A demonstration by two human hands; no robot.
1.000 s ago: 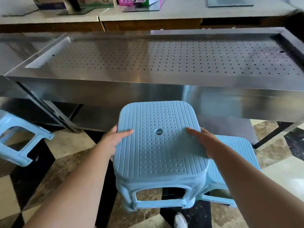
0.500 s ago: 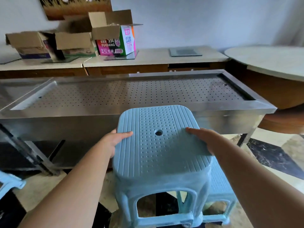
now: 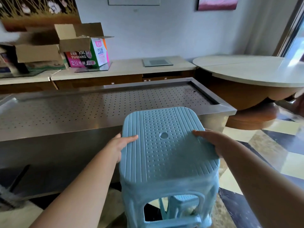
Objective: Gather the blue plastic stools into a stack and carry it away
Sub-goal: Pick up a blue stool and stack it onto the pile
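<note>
Change since before: higher now, the stool sits level with the steel table's edge where a second ago it hung low over the floor; the view has tipped up to take in the wall and boxes, and the second stool has slid from beside it to behind its legs.
Blue stool [image 3: 166, 145]: held upright in front of the person, seat up, dotted in the middle with ribbed bands at both sides and a round hole at centre.
Left hand [image 3: 119, 144]: clamped on the seat's left edge, thumb lying on top, fingers hidden beneath.
Right hand [image 3: 212, 142]: clamped on the right edge, thumb on top, fingers wrapped under the rim.
Second blue stool [image 3: 185, 201]: only a part shows through the leg opening, lower down; whether the two touch I cannot tell.
Steel table [image 3: 82, 106]: perforated top, directly behind the stool.
Counter [image 3: 125, 68]: behind the table, along the wall.
Cardboard boxes [image 3: 65, 45]: open, on the counter's left part.
Round table [image 3: 255, 69]: right, pale top.
Floor [image 3: 266, 145]: glossy tiles, dark and light.
</note>
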